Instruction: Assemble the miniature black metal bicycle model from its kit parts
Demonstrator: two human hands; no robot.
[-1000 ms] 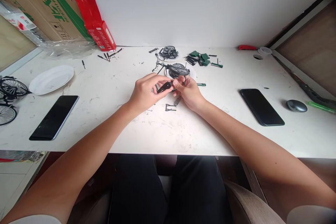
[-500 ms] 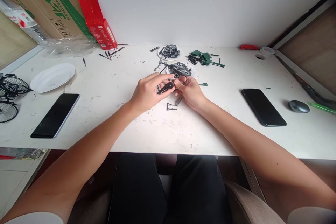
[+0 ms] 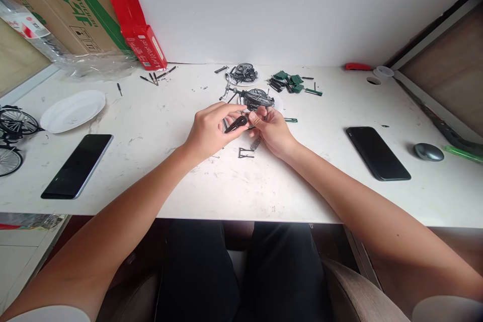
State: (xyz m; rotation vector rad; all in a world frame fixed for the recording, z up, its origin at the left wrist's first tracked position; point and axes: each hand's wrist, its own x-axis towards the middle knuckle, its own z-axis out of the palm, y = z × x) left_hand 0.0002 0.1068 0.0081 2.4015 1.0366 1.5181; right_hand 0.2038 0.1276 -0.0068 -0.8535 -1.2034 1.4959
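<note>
Between my two hands is a small black model bicycle part (image 3: 237,123), elongated with a rounded end. My left hand (image 3: 211,126) pinches it between thumb and fingers. My right hand (image 3: 272,128) is closed at its right end, thumb against forefinger; the exact spot it grips is partly hidden. Just beyond my fingers, a partly built model bicycle (image 3: 256,98) with a spoked wheel and silver handlebar lies on a white plate (image 3: 278,103). Below my hands, a small black frame-like piece (image 3: 246,153) lies on the table beside a dark mesh-like piece (image 3: 255,144).
Behind are more black wheel parts (image 3: 243,73) on another plate and green parts (image 3: 290,82). Phones (image 3: 77,166) (image 3: 378,153) lie at both sides. At left are a white plate (image 3: 73,110), model bicycles (image 3: 15,128) and a red packet (image 3: 141,35); a dark rounded object (image 3: 429,152) sits right.
The black part in my hands has turned slightly, its rounded end now looking narrower. My hands stay close together in nearly the same place; the whole view has shifted a little.
</note>
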